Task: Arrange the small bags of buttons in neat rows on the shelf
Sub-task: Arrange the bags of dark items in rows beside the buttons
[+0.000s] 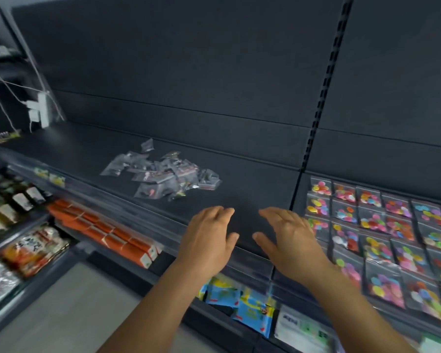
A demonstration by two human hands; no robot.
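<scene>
a dark shelf (252, 184) seen from above, with two bare hands held out over its front edge. the left hand (209, 233) and right hand (288, 235) hover palm down, side by side, fingers relaxed and slightly spread; both hold nothing and touch no bag.

on the left section of the shelf, a loose heap of clear bags (163, 171) lies jumbled, bags overlapping at odd angles, with one bag a little apart at the back. their contents look small and dark but are too blurred to make out. the heap sits beyond the hands, towards the left, well short of the back wall.

on the next section to the right, sorted bags (382, 225) of bright, many-coloured buttons already lie flat in tidy rows and columns, edge to edge.

judging from this, the right section looks done, while the heap is untouched: all of it remains to be spread out and lined up. lower shelves hold orange boxes (102, 228) and blue packets (239, 299).
</scene>
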